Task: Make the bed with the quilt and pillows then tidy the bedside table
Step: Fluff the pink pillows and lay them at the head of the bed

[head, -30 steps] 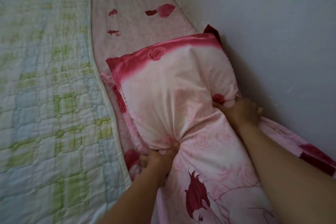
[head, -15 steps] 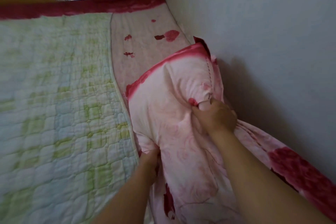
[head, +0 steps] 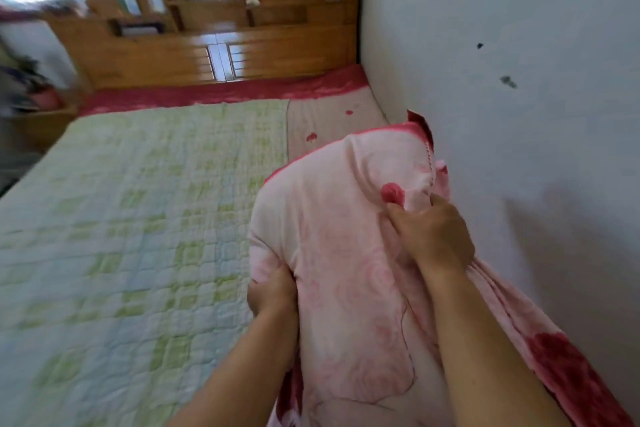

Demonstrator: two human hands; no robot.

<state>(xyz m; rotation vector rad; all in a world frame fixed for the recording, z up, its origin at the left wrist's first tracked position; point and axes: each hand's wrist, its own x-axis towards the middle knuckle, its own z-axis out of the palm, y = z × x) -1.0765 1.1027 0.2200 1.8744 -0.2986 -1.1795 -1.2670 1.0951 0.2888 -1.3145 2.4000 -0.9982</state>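
A pink pillow [head: 332,225] with red roses and a red border is lifted off the bed, close to the wall on the right. My left hand [head: 272,295] grips its lower left edge. My right hand [head: 429,236] clutches a bunch of the pillowcase fabric on its right side. A green and white quilt [head: 138,218] lies spread flat over the left and middle of the bed. A strip of pink sheet [head: 332,125] with red flowers shows between quilt and wall.
A white wall [head: 502,80] runs along the bed's right side. A wooden headboard [head: 221,45] with shelves and small items stands at the far end. A bedside table [head: 38,121] with blurred objects sits at far left.
Both hands have raised the pillow off the bed and toward me. My view has tilted up, so the headboard and window now show.
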